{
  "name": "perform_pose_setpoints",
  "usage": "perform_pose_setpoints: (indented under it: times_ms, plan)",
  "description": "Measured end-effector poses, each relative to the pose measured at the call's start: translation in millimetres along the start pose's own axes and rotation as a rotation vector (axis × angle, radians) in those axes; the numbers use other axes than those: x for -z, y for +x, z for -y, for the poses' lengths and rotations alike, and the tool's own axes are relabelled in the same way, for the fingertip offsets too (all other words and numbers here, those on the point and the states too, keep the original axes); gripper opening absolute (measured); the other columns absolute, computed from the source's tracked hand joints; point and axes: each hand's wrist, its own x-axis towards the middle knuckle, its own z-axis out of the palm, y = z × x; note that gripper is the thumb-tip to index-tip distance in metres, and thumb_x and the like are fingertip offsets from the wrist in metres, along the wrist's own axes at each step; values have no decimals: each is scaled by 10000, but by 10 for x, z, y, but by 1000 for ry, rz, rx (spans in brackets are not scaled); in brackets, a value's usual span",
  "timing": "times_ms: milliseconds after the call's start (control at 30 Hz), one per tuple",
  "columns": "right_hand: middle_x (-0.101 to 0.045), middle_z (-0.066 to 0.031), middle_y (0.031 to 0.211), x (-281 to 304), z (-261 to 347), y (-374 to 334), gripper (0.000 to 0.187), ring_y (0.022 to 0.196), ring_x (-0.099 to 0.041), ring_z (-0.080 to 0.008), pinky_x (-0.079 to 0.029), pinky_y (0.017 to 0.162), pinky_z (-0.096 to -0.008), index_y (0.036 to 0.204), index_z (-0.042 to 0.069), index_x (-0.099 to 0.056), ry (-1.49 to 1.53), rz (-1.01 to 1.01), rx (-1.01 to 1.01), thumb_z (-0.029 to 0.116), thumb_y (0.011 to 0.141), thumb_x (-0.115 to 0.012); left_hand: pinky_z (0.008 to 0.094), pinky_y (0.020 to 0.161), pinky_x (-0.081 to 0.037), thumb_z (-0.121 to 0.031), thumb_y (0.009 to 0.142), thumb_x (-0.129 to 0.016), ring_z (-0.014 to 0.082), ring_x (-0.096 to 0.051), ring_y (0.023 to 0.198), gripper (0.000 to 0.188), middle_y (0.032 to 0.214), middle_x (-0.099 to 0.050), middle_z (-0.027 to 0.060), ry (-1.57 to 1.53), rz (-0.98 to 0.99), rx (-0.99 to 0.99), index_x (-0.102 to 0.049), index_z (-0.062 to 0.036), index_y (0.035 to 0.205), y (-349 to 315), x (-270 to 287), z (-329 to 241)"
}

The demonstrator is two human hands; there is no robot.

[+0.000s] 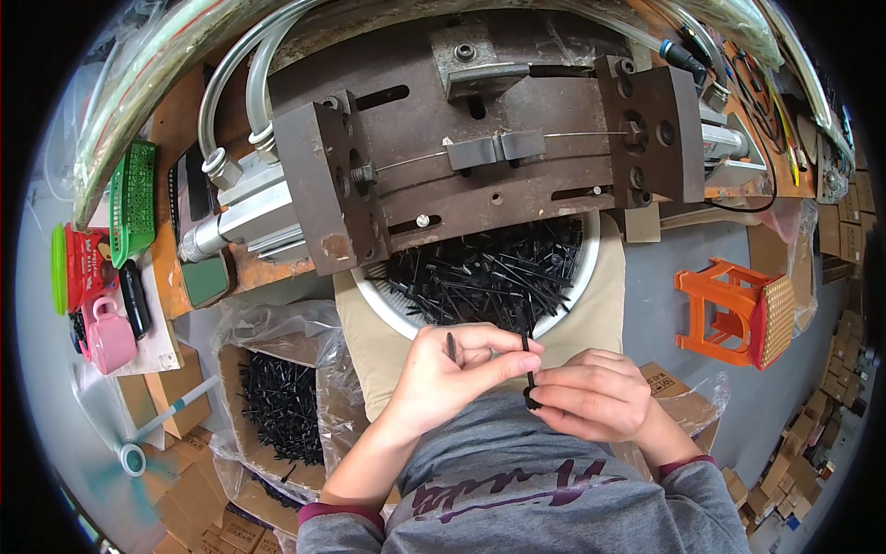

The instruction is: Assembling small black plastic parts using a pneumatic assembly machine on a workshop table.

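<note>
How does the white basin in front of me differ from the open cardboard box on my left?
The basin is white; the cardboard box is brown. The basin sits over beige cloth, while the box stands off to your left. Clear plastic drapes the box; none shows around the basin. Both hold heaps of thin black parts.

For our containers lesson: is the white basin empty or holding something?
Holding something: black parts lie heaped inside the white basin; its far side is hidden.
</note>
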Motion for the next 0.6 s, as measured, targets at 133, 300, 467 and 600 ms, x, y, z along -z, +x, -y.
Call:
perform_pose_setpoints:
  times_ms: [133, 300, 467, 600]
  plan:
    - [-705, -120, 953, 2, 56, 30, 315, 672, -657, -195, -508, 582, -282, 969, -12, -731, -32, -15, 43, 3, 667, -820, 284, 826, -574, 48, 889, -685, 193, -720, 877, 120, 951, -735, 162, -145, 65, -99, -708, 101, 994, -56, 3, -13]
    - [-699, -101, 950, 38, -111, -3, 370, 702, -632, -181, -499, 623, -287, 1024, 0, -733, -29, -108, -76, 77, 684, -858, 263, 827, -550, -21, 913, -698, 142, -683, 884, 118, 1054, -716, 141, -161, 14, -163, -718, 70, 985, -84, 27, -4]
    - [-676, -63, 932, 109, -672, -205, 336, 696, -570, -123, -447, 626, -255, 1041, 10, -726, 76, -308, -446, 141, 752, -835, 247, 792, -504, -33, 936, -672, 126, -641, 834, 113, 1015, -694, 97, -72, -193, -299, -729, 55, 978, -5, 113, 36]
    - [-672, -78, 915, -6, -1081, -188, 367, 711, -580, -110, -449, 635, -261, 1050, 55, -748, -107, -365, -771, 248, 756, -850, 221, 643, -460, -24, 914, -693, 101, -604, 698, 88, 993, -686, 84, 257, -260, -437, -719, 60, 913, 104, 163, 123]
